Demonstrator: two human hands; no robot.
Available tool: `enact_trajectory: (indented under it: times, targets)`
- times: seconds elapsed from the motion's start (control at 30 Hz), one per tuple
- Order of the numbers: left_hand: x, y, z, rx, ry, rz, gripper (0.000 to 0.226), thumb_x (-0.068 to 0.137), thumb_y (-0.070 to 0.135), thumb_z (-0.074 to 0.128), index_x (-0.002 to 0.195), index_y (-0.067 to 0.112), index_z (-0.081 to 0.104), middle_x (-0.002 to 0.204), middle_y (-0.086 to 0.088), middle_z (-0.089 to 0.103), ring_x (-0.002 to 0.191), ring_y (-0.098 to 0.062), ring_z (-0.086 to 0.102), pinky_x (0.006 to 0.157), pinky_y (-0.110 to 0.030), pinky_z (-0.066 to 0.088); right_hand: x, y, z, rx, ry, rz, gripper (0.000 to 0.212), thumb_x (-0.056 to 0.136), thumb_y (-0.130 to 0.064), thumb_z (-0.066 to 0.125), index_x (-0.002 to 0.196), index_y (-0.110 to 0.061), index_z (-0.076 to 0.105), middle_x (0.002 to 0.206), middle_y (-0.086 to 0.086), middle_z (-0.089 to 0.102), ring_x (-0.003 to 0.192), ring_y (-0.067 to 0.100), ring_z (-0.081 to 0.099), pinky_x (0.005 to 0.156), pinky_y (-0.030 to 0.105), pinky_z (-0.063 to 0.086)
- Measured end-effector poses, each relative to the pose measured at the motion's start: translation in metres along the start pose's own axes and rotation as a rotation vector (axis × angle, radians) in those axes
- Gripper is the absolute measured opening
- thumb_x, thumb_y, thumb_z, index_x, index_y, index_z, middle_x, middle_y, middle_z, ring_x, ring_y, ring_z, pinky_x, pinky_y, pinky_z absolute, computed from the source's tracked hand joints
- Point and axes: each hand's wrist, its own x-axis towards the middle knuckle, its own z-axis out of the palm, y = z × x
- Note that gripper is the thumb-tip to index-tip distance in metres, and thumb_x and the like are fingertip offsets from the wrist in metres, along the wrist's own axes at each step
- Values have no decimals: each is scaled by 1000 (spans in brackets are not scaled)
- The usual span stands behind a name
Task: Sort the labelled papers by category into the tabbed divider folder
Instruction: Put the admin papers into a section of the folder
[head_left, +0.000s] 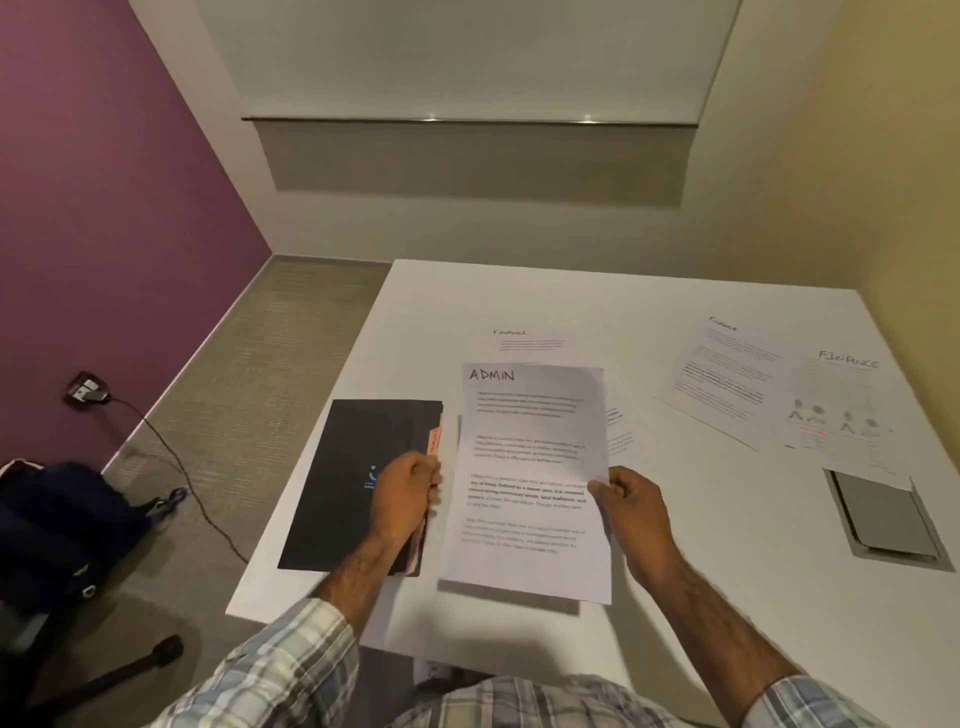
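Observation:
A black divider folder (343, 483) lies on the white table (727, 545) at the left, with pink tabs (434, 440) showing along its right edge. My left hand (402, 499) grips that right edge near the tabs. My right hand (631, 506) pinches the right side of a sheet headed ADMIN (530, 478), held slightly above the table just right of the folder. Sheets headed FINANCE lie further back: one in the middle (530, 343), one at the right (722, 379), one at the far right (836, 410). Another sheet (621, 436) peeks out from behind the ADMIN paper.
A grey hatch plate (883, 514) is set into the table at the right. On the floor to the left are a dark bag (62, 525), a chair base (119, 670), and a cable (182, 473) running to a floor socket (85, 387).

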Motion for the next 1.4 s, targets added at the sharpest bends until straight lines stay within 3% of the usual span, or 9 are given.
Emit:
enact_trajectory:
  times: [0.07,0.13,0.27,0.4,0.57,0.77,1.03,1.27,1.4]
  targets:
    - [16,-24,-12,353,12,93,21,102,27,49,89,24,64,88,6,67,76,-11,64,68,-29,55,3,-3,2,-23,40,13,11,94,-8,66,84,-7,71,80,6,77,66,22,69,57,30,52]
    - [32,-49,-18,607,-91,122,13,100,34,54,107,29,64,109,3,64,93,-12,64,83,-36,57,4,-4,7,-44,93,32,12,94,-8,65,84,-7,71,79,7,76,65,22,67,57,31,50]
    - [64,-91,-12,825,-220,120,71,92,44,68,152,21,37,160,-9,33,146,-30,37,113,-44,42,0,-2,27,-65,160,88,17,95,-7,64,79,-6,66,69,5,70,53,19,57,52,30,43]
    - [92,-115,-3,923,-260,171,91,93,58,59,161,17,15,169,-14,10,155,-35,15,123,-46,27,-7,5,51,-73,211,132,13,94,-6,64,82,-2,67,72,14,71,54,21,58,55,32,43]
    - [116,-124,2,988,-283,232,93,93,63,52,161,13,12,168,-16,11,154,-36,19,124,-48,23,-22,10,70,-71,262,161,14,96,-9,64,83,-3,67,81,17,74,65,31,63,59,39,45]
    - [121,-119,9,990,-196,279,80,88,59,60,147,10,36,144,-16,44,128,-31,51,102,-41,49,-33,12,74,-94,284,185,15,98,-11,63,85,-4,68,83,11,76,74,32,71,63,39,51]
    - [128,-113,21,1035,-226,218,61,88,44,63,135,10,44,127,-14,51,111,-27,57,78,-33,57,-35,14,77,-40,312,222,15,98,-9,62,87,-1,67,82,13,76,68,27,68,61,37,49]
    - [126,-107,44,1156,-236,172,79,93,27,58,157,5,16,153,-31,31,134,-49,43,98,-46,54,-32,19,77,-32,299,235,13,99,-10,62,90,-3,68,82,9,77,71,27,71,59,34,50]
    - [132,-105,51,1193,-191,179,65,98,24,54,152,0,27,147,-31,41,126,-43,53,98,-40,53,-31,19,72,-23,297,246,12,99,-9,61,92,-1,68,83,10,78,67,21,70,55,29,49]
